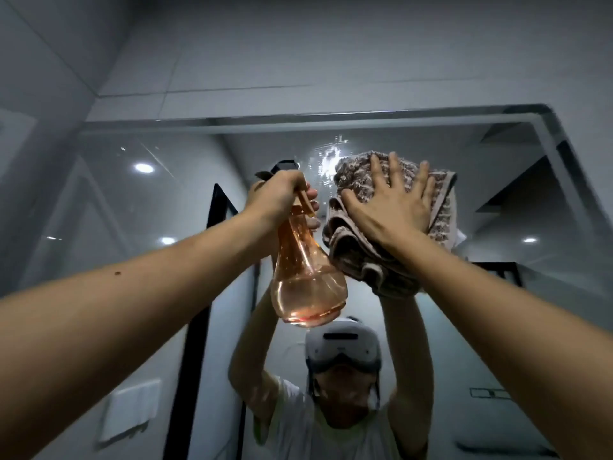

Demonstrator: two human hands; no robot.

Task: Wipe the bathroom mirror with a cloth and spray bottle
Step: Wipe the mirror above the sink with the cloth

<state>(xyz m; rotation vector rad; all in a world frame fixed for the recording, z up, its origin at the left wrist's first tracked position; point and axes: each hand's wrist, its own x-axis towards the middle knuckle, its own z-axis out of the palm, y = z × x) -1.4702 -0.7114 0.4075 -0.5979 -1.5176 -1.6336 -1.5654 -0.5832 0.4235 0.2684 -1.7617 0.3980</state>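
The bathroom mirror (pixel 132 200) fills the wall ahead, its bevelled top edge running across the upper middle. My left hand (pixel 282 194) is raised and grips the neck and trigger of an orange see-through spray bottle (pixel 306 280), nozzle toward the glass. My right hand (pixel 394 207) lies flat with fingers spread on a folded brown-and-cream cloth (pixel 361 254), pressing it against the mirror near the top. A patch of wet droplets (pixel 323 161) glistens on the glass just left of the cloth.
Grey wall tiles (pixel 298 61) rise above the mirror. The reflection shows a person in a white headset with both arms raised, a black-framed door (pixel 199 293) behind them, ceiling spotlights and a white wall plate at lower left.
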